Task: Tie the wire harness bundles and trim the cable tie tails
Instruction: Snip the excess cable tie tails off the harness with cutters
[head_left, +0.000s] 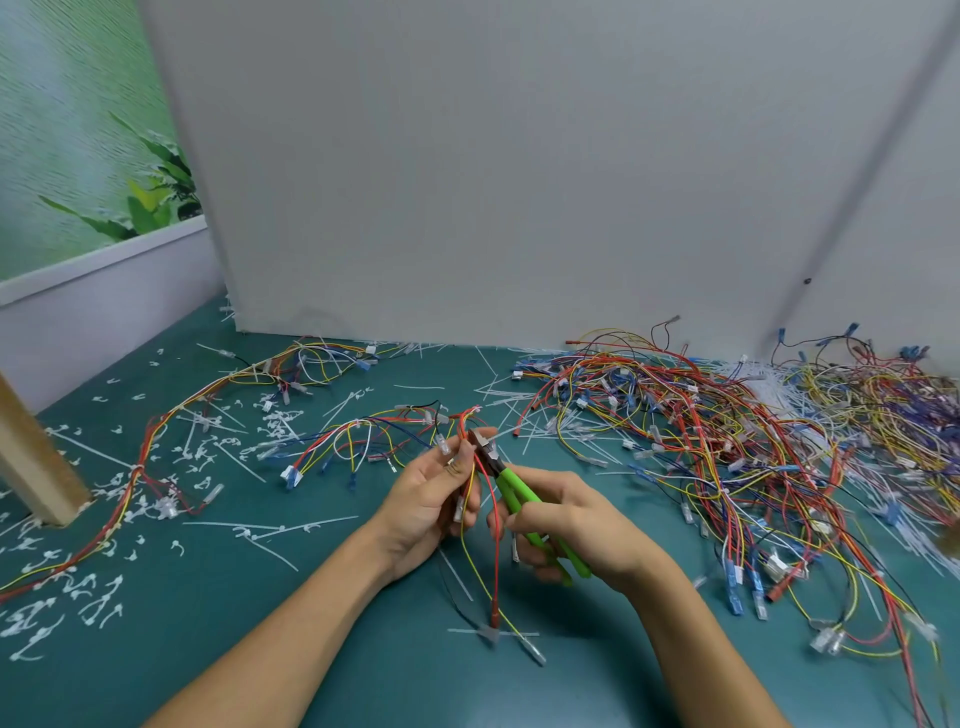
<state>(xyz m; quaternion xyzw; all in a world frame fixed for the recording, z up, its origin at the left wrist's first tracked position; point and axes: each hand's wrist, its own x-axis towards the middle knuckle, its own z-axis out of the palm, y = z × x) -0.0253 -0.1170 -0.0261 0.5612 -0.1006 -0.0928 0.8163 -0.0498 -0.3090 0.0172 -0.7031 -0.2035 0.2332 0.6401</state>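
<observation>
My left hand (434, 493) grips a wire harness bundle (363, 431) of red, yellow, blue and white wires, pinched near its tied spot above the green table. My right hand (566, 530) holds green-handled cutters (514, 499). The cutter jaws (485, 448) sit against the bundle at my left fingertips, beside a white cable tie tail (506, 430) that sticks out to the right. Loose red and yellow wires (493, 561) hang down between my hands.
A big tangled heap of harnesses (727, 431) covers the right of the table. A long tied harness (156, 447) curves along the left. Cut tie tails (197, 457) and loose white ties (270, 527) litter the surface. A white partition (519, 182) stands behind; a wooden post (31, 467) stands left.
</observation>
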